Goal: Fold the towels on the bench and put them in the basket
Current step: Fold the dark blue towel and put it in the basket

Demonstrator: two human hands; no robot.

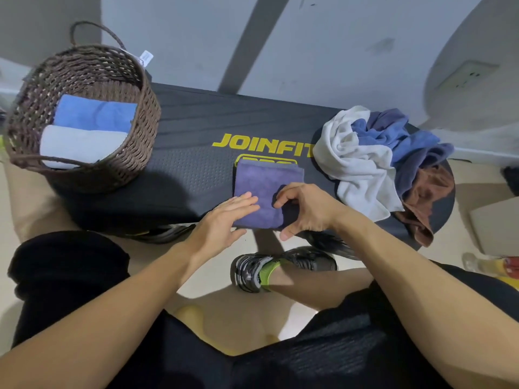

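A purple towel (262, 189) lies folded in a small block on the black surface (191, 141), near its front edge. It covers the lower part of the yellow writing there, so only the top word can be read. The left hand (224, 220) lies flat on the near left corner of the towel, fingers straight and pressed on the cloth. The right hand (304, 210) is at the near right corner. Its fingers are bent and their tips touch the cloth, but I cannot tell if they pinch it or just press, because the hand hides that corner. The basket (132, 153) stands on the left end of the surface. Two folded towels lie inside it, side by side: a blue towel (95, 112) at the back and a pale towel (78, 141) at the front. The basket's near wall hides the front edge of the pale one. On the right end is a pile (382, 161) of loose towels in white, blue, dark purple and brown. They are tangled, so it is hard to count them. The brown one hangs over the front edge. Below, a shoe (261, 272) stands on the floor, partly hidden by the right arm.
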